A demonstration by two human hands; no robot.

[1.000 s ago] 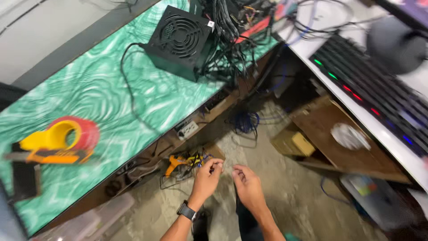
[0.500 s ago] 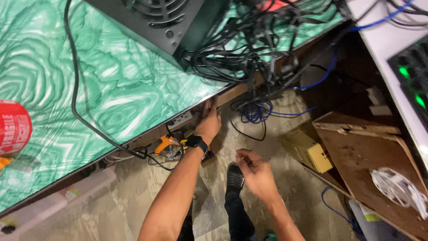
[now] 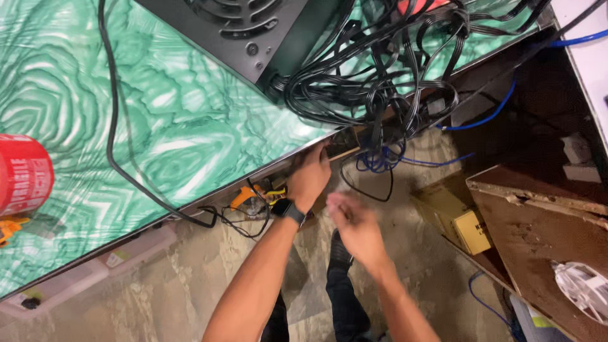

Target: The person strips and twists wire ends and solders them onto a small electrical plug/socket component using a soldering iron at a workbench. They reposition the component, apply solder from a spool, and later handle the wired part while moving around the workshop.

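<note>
My left hand (image 3: 310, 177), with a dark watch on its wrist, reaches up under the front edge of the green marbled table (image 3: 158, 139) and touches the wooden underside near a bundle of black cables (image 3: 373, 82). My right hand (image 3: 352, 221) hovers blurred below it, fingers loosely curled, holding nothing that I can make out. A black power supply unit (image 3: 253, 31) sits on the table above, its cables spilling over the edge.
A red tape roll (image 3: 22, 174) lies at the table's left. Orange and yellow tools (image 3: 253, 197) sit under the table edge. Blue cables (image 3: 392, 158) hang nearby. A yellow box (image 3: 465, 225) and a brown wooden board (image 3: 544, 240) lie on the floor right.
The view has tilted and closed in on the table edge. My left hand went from in front of me up to the table's underside; my right hand has shifted up toward it.
</note>
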